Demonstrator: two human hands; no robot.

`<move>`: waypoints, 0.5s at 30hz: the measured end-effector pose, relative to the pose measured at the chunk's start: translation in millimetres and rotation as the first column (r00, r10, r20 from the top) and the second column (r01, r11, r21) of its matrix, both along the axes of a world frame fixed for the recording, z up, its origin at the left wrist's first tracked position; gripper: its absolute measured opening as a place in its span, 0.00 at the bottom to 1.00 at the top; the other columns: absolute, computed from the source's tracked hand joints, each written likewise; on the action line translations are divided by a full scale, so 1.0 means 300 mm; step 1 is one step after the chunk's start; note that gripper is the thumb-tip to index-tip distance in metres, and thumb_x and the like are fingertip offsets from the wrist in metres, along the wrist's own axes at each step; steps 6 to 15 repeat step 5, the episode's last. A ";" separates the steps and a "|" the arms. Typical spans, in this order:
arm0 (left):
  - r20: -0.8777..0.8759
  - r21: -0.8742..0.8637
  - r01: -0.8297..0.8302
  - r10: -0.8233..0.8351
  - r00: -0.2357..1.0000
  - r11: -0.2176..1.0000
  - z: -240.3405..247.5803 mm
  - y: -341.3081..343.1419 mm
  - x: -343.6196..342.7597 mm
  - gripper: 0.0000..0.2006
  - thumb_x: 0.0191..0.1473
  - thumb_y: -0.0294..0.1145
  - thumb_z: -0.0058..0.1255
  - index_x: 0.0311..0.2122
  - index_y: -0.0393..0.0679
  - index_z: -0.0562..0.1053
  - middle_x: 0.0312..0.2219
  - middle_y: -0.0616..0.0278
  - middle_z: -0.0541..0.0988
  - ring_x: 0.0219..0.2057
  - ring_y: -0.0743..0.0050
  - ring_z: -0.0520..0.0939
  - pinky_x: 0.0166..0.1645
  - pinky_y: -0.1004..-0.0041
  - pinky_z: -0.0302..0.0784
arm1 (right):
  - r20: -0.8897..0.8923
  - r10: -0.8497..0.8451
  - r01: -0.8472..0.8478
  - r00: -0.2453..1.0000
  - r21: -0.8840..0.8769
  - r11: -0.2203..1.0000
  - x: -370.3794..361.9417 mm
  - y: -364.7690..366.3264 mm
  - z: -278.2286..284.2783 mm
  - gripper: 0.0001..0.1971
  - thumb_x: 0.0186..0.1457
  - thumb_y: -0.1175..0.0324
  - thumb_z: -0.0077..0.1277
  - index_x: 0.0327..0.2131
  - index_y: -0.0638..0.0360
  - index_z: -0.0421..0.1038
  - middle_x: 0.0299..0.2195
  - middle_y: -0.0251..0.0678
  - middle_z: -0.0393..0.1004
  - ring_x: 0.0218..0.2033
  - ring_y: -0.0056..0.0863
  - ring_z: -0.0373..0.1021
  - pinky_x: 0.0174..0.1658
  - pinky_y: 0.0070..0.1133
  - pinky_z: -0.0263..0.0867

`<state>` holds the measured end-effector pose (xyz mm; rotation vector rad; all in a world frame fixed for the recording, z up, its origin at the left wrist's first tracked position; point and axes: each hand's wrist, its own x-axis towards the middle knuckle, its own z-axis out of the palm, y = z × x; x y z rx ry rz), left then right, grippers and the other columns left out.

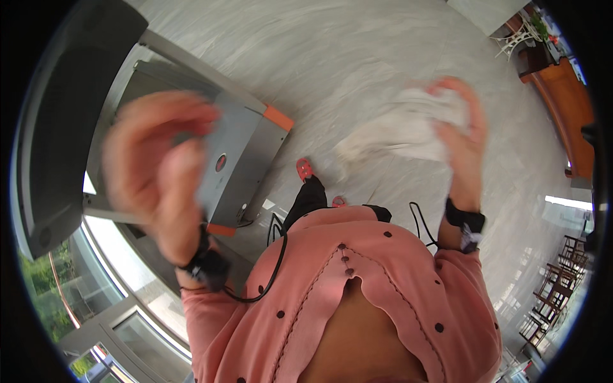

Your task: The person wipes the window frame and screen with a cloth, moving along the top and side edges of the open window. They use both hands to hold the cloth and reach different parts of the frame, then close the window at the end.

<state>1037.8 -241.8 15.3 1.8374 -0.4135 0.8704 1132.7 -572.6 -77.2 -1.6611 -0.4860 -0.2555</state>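
My right hand (465, 124) is raised at the right and closed round a crumpled whitish cloth (408, 131), which hangs out to the left, blurred by motion. My left hand (159, 153) is lifted at the left, in front of a large grey machine with orange corner trim (246, 143). Its fingers are curved, with a gap between them and the thumb, and nothing shows in it; motion smears its outline. Whether it touches the machine I cannot tell. Black bands circle both my wrists, and a black cable (278, 268) runs from the left one.
A wide dark panel (70, 121) of the machine rises at the far left. Glass doors (96, 268) stand at the lower left. Grey shiny tiles (306, 57) cover the floor. On the right are a wooden counter (565, 115) and several dark chairs (552, 284).
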 end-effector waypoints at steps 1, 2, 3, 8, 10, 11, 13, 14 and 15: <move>0.113 0.066 -0.018 0.010 0.994 0.998 0.061 0.046 0.009 0.16 0.55 0.35 0.53 0.41 0.30 0.71 0.35 0.44 0.77 0.34 0.58 0.80 0.37 0.66 0.77 | 0.103 -0.084 0.078 0.991 0.063 0.995 0.023 -0.043 0.051 0.28 0.37 0.77 0.51 0.49 0.65 0.70 0.41 0.38 0.73 0.45 0.28 0.69 0.52 0.25 0.63; 0.207 0.131 -0.107 0.078 0.975 0.986 0.135 0.092 0.013 0.25 0.56 0.48 0.48 0.43 0.29 0.70 0.36 0.40 0.77 0.33 0.54 0.80 0.36 0.61 0.77 | 0.377 0.018 -0.022 0.926 0.006 1.000 0.079 -0.096 0.129 0.27 0.39 0.74 0.51 0.49 0.65 0.69 0.41 0.40 0.73 0.42 0.30 0.70 0.50 0.25 0.64; 0.298 0.230 -0.118 0.046 0.953 0.966 0.180 0.133 0.038 0.29 0.58 0.55 0.40 0.50 0.35 0.65 0.40 0.44 0.74 0.35 0.55 0.78 0.34 0.63 0.77 | 0.508 -0.025 0.018 0.861 0.020 1.000 0.099 -0.116 0.189 0.24 0.44 0.70 0.51 0.49 0.65 0.68 0.39 0.43 0.72 0.40 0.33 0.69 0.48 0.28 0.64; 0.370 0.236 0.018 -0.107 0.923 0.972 0.221 0.200 0.112 0.34 0.60 0.63 0.33 0.57 0.41 0.59 0.45 0.48 0.72 0.38 0.55 0.76 0.32 0.64 0.77 | 0.608 0.069 -0.152 0.791 0.086 0.985 0.146 -0.119 0.308 0.22 0.54 0.60 0.49 0.48 0.66 0.66 0.34 0.44 0.71 0.33 0.34 0.67 0.40 0.30 0.64; 0.370 0.236 0.018 -0.107 0.923 0.972 0.221 0.200 0.112 0.34 0.60 0.63 0.33 0.57 0.41 0.59 0.45 0.48 0.72 0.38 0.55 0.76 0.32 0.64 0.77 | 0.608 0.069 -0.152 0.791 0.086 0.985 0.146 -0.119 0.308 0.22 0.54 0.60 0.49 0.48 0.66 0.66 0.34 0.44 0.71 0.33 0.34 0.67 0.40 0.30 0.64; 0.370 0.236 0.018 -0.107 0.923 0.972 0.221 0.200 0.112 0.34 0.60 0.63 0.33 0.57 0.41 0.59 0.45 0.48 0.72 0.38 0.55 0.76 0.32 0.64 0.77 | 0.608 0.069 -0.152 0.791 0.086 0.985 0.146 -0.119 0.308 0.22 0.54 0.60 0.49 0.48 0.66 0.66 0.34 0.44 0.71 0.33 0.34 0.67 0.40 0.30 0.64; 0.370 0.236 0.018 -0.107 0.923 0.972 0.221 0.200 0.112 0.34 0.60 0.63 0.33 0.57 0.41 0.59 0.45 0.48 0.72 0.38 0.55 0.76 0.32 0.64 0.77 | 0.608 0.069 -0.152 0.791 0.086 0.985 0.146 -0.119 0.308 0.22 0.54 0.60 0.49 0.48 0.66 0.66 0.34 0.44 0.71 0.33 0.34 0.67 0.40 0.30 0.64; 0.370 0.236 0.018 -0.107 0.923 0.972 0.221 0.200 0.112 0.34 0.60 0.63 0.33 0.57 0.41 0.59 0.45 0.48 0.72 0.38 0.55 0.76 0.32 0.64 0.77 | 0.608 0.069 -0.152 0.791 0.086 0.985 0.146 -0.119 0.308 0.22 0.54 0.60 0.49 0.48 0.66 0.66 0.34 0.44 0.71 0.33 0.34 0.67 0.40 0.30 0.64; 0.370 0.236 0.018 -0.107 0.923 0.972 0.221 0.200 0.112 0.34 0.60 0.63 0.33 0.57 0.41 0.59 0.45 0.48 0.72 0.38 0.55 0.76 0.32 0.64 0.77 | 0.608 0.069 -0.152 0.791 0.086 0.985 0.146 -0.119 0.308 0.22 0.54 0.60 0.49 0.48 0.66 0.66 0.34 0.44 0.71 0.33 0.34 0.67 0.40 0.30 0.64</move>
